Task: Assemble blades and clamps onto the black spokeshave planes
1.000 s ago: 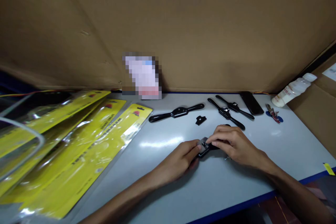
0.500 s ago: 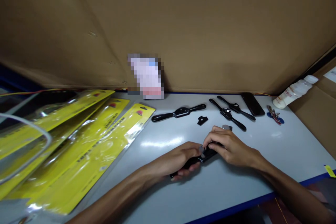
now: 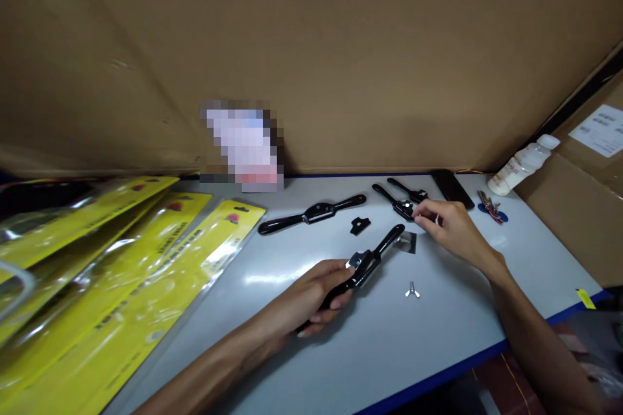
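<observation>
Left hand (image 3: 318, 298) grips black spokeshave (image 3: 382, 248); right hand (image 3: 450, 228) at second spokeshave (image 3: 402, 209), can't tell if grasping.

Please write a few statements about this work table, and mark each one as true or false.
The left hand holds a black tool. True.
The left hand holds the winged screw. False: the winged screw lies on the table.
The phone lies near the keys. True.
The right hand holds a bottle. False: the right hand is by a second black tool; contact is unclear.
The yellow packages are on the picture's left side. True.
</observation>
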Tool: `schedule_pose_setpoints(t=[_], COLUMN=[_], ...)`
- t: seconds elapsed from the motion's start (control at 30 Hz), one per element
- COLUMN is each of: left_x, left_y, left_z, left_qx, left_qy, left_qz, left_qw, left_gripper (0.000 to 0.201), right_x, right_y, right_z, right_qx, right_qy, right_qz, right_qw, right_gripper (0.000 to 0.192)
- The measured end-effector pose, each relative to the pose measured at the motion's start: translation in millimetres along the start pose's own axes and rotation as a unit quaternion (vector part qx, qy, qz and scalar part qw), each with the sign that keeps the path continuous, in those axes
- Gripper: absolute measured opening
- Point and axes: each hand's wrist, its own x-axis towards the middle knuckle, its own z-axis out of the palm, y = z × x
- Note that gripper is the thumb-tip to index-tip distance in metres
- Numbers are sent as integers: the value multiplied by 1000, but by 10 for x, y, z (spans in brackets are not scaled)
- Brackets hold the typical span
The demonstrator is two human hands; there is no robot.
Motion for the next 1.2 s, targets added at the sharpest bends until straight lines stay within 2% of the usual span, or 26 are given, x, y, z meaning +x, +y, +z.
schedule_pose_setpoints(t=[0.1,0.2,0.47,0.6,0.7,0.77,0.87,0.93,1.0,1.1,1.2], left_x=[12,17,26,18,7,3,4,8,15,25,31], left_y=[0,1,-4,5,9,6,0,-1,2,1,-15], left_z=[0,9,41,57,62,63,66,70,73,71,67], left_qx=[-20,-32,-26,17,36,42,47,51,57,67,76], left_qy=[-2,-1,21,11,8,7,10,12,8,-2,-10], left_qz=[14,26,41,45,57,65,65,61,55,48,49], left_qw=[1000,999,999,999,998,997,997,997,997,997,996], left_gripper=[30,29,33,38,39,38,36,34,33,32,32], right_x=[2,-23,-51,-33,-34,-43,-53,-50,-43,-48,-83], right_y=[42,-22,-114,-76,-37,-3,51,59,19,-134,-322], right_z=[61,176,455,547,536,447,197,25,-69,6,245], right_qx=[-95,-133,-155,-117,-86,-65,-24,42,111,180,189], right_qy=[-60,-102,-107,-105,-103,-107,-126,-143,-127,-72,-33], right_qz=[5,6,0,0,-7,-8,9,32,28,-7,-19], right_qw=[994,986,982,988,991,992,992,988,985,981,981], right_gripper=[15,13,11,9,12,14,13,9,15,13,7])
